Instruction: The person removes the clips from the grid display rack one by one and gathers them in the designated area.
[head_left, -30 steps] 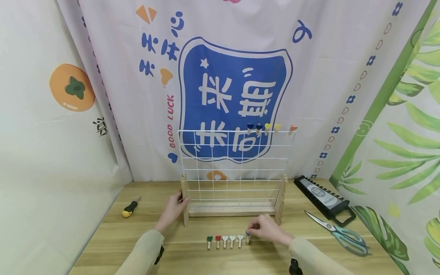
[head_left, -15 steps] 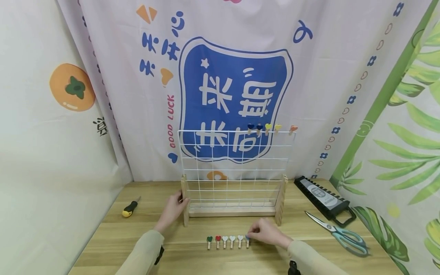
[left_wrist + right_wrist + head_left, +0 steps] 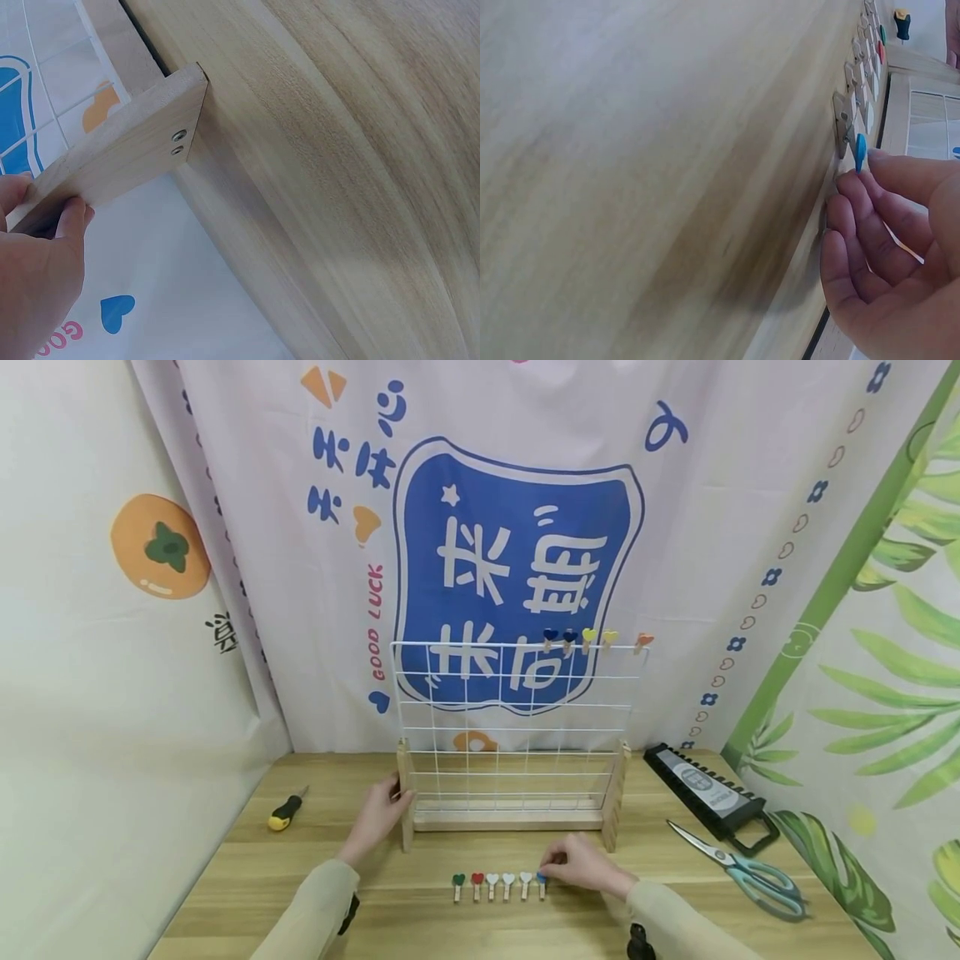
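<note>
My left hand (image 3: 378, 814) grips the wooden side post (image 3: 142, 135) of a white wire grid rack, thumb on one face and fingers on the other. My right hand (image 3: 581, 862) pinches the blue heart of a small wooden clothespin (image 3: 861, 150) between thumb and fingertips, low at the table. That clothespin forms the right end of a row. Left of it lie several more: a green-heart clothespin (image 3: 458, 888), a red-heart clothespin (image 3: 477, 888) and white-heart clothespins (image 3: 507, 887). Along the grid's top wire sit dark blue, yellow and orange heart clothespins (image 3: 643, 642).
A yellow-and-black screwdriver (image 3: 285, 812) lies at the left of the table. To the right are scissors with teal handles (image 3: 768, 885) and a black rack-like holder (image 3: 708, 789). A printed curtain (image 3: 517, 552) hangs close behind the grid.
My right hand has set the blue-heart clothespin into line beside the white ones, with its heart showing more. The left hand keeps its place on the post. The head view shifted slightly.
</note>
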The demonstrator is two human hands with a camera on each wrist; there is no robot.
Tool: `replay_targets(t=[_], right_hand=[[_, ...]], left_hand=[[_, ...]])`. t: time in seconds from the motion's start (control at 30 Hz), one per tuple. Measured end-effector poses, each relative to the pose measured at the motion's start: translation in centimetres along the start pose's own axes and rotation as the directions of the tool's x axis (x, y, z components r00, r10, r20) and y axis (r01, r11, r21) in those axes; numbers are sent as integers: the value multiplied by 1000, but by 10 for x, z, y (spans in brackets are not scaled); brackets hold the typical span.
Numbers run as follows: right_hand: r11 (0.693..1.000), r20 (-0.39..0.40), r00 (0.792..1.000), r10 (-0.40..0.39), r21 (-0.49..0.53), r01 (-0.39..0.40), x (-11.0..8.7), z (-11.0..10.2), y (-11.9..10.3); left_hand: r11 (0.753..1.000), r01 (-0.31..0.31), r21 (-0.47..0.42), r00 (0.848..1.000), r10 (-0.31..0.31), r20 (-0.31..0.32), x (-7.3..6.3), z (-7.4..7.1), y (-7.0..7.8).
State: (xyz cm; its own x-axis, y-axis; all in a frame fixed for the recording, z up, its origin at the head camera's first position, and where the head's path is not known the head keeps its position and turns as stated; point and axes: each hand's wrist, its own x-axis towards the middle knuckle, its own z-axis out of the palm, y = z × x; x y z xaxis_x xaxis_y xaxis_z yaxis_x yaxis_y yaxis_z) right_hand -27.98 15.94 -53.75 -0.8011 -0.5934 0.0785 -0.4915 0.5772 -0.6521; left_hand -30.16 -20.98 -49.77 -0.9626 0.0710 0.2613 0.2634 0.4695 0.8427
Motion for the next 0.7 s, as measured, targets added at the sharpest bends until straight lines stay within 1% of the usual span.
replay_targets(t=[0.13, 0.23, 0.33, 0.43, 0.53, 0.63, 0.67, 0.7], right_hand=[[1000, -8, 1000, -1, 12, 1, 2, -6, -1], [1000, -37, 999, -27, -16, 26, 4, -16, -6], [997, -75, 996, -47, -67, 42, 9, -32, -18], [994, -122, 990, -72, -90, 61, 14, -56, -38], [986, -199, 971, -133, -126, 109, 20, -83, -63], [969, -287, 934, -210, -189, 160, 25, -111, -89], [961, -312, 919, -241, -211, 180, 27, -121, -97], [957, -334, 907, -258, -220, 191, 28, -131, -106]], left_hand=[[1000, -4, 4, 1000, 5, -1, 0, 0, 0], [1000, 3, -1, 1000, -3, 5, 1, 1, 1], [1000, 7, -4, 1000, -7, 11, 3, 0, 2], [1000, 6, -13, 1000, -6, 14, 4, 0, 2], [1000, -3, -13, 1000, 3, 9, 4, 0, 2], [1000, -7, -9, 1000, 7, 1, 3, 0, 1], [1000, -7, -4, 1000, 7, -2, 3, 0, 1], [1000, -6, -3, 1000, 6, -2, 3, 0, 1]])
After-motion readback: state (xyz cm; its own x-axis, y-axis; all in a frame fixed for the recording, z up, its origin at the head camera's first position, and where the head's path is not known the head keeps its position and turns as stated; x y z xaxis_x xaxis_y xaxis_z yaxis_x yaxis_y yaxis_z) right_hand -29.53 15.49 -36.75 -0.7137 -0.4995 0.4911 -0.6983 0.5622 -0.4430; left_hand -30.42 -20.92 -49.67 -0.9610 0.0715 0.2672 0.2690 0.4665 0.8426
